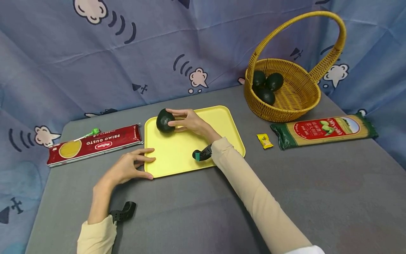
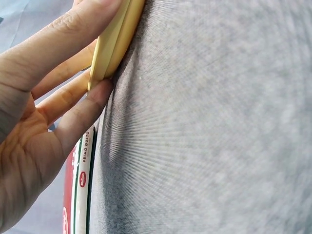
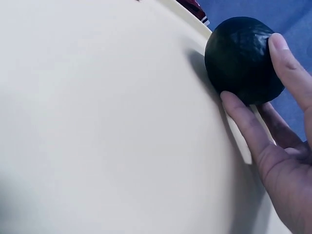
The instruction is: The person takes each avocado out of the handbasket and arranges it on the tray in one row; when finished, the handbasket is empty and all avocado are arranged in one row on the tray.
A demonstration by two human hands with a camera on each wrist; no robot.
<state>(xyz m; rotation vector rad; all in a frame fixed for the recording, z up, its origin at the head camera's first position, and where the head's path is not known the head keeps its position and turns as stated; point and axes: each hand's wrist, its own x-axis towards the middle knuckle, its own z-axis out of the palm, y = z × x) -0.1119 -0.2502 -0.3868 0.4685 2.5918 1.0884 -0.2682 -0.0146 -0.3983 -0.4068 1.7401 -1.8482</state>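
Over the back left corner of the yellow tray (image 1: 177, 158), my right hand (image 1: 190, 121) grips a dark green avocado (image 1: 165, 120) between thumb and fingers. The right wrist view shows the avocado (image 3: 243, 61) from the side, with fingertips against its skin and its shadow on the tray. My left hand (image 1: 125, 167) holds the tray's front left corner, its fingers spread along the rim. In the left wrist view the tray edge (image 2: 114, 48) lies between thumb and fingers.
A wicker basket (image 1: 298, 106) with several avocados (image 1: 274, 82) stands back right. Before it lie a green-and-red spaghetti pack (image 1: 326, 130) and a yellow wrapped candy (image 1: 264, 141). Left of the tray, a green lollipop (image 1: 95, 131) lies on a red spaghetti pack (image 1: 117, 138).
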